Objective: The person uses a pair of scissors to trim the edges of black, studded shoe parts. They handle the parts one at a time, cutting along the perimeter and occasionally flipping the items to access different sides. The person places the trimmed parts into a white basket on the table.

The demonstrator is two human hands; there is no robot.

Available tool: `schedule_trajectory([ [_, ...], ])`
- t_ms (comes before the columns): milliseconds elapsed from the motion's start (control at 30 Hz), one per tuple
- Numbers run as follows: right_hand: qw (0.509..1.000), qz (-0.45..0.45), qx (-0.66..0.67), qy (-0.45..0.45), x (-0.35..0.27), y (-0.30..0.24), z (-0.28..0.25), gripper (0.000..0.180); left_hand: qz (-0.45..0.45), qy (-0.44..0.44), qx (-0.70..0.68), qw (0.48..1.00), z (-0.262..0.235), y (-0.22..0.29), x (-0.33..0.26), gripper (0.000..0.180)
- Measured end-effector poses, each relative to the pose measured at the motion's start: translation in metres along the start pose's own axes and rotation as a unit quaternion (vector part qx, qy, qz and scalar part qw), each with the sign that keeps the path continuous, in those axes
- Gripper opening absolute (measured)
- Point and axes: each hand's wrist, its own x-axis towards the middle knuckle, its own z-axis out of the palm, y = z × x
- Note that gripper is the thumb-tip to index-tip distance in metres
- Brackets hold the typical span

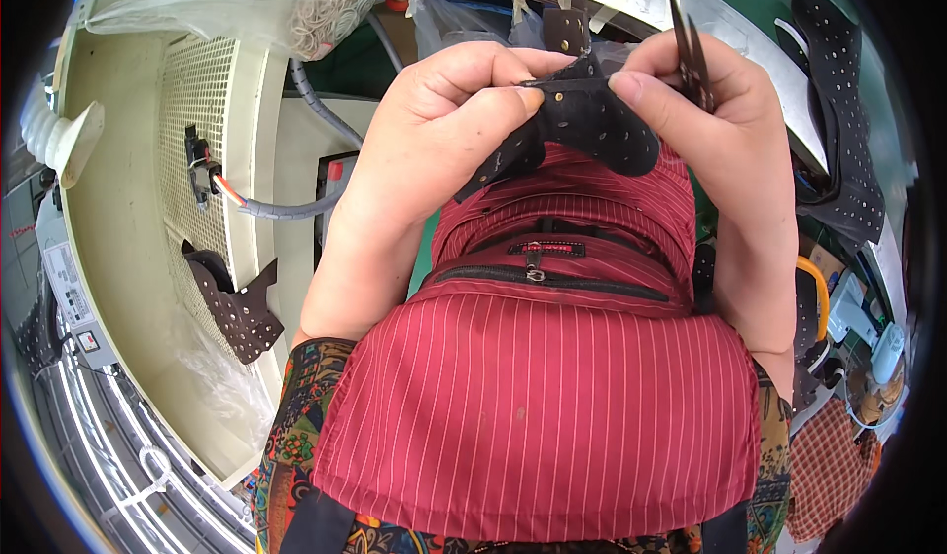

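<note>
Perforated black leather piece (pixel 592 120), curved, riveted.

Both hands, left hand (pixel 444 120) and right hand (pixel 710 110), pinch a black perforated leather piece (pixel 592 125) above a red striped bag (pixel 543 396).

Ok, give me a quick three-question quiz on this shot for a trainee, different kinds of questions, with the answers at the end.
1. True or false: both hands pinch the same dark perforated piece.
2. Which hand also holds the slim dark tool? A) left hand B) right hand C) neither
3. Fill in: a second perforated piece lies on the cream ______ panel at the left.

Key
1. True: thumb and forefinger of each hand grip it, above the red striped apron.
2. B: it sticks up from the right hand.
3. Mesh.
</note>
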Motion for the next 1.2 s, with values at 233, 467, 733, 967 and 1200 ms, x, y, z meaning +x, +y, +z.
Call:
schedule_trajectory([
  [233,0.998,-0.016,-0.055,0.028,0.004,0.003,0.005,0.008,0.012,-0.033,-0.099,0.994,-0.001,-0.003,-0.001,0.007],
  [467,0.995,-0.040,-0.086,0.027,0.005,0.006,0.008,0.007,0.028,-0.052,-0.093,0.994,-0.004,-0.007,-0.002,0.007],
  [733,0.995,-0.059,-0.065,-0.039,0.007,0.011,0.005,0.007,0.062,-0.097,-0.061,0.992,-0.013,-0.009,-0.001,0.009],
  [967,0.983,-0.104,-0.145,-0.040,0.003,0.011,0.012,0.011,0.014,-0.101,0.208,0.973,-0.016,0.007,0.001,0.017],
  [1200,0.984,-0.099,-0.127,-0.071,0.002,0.007,0.015,0.016,0.094,-0.114,0.401,0.904,-0.021,0.010,0.004,0.021],
])
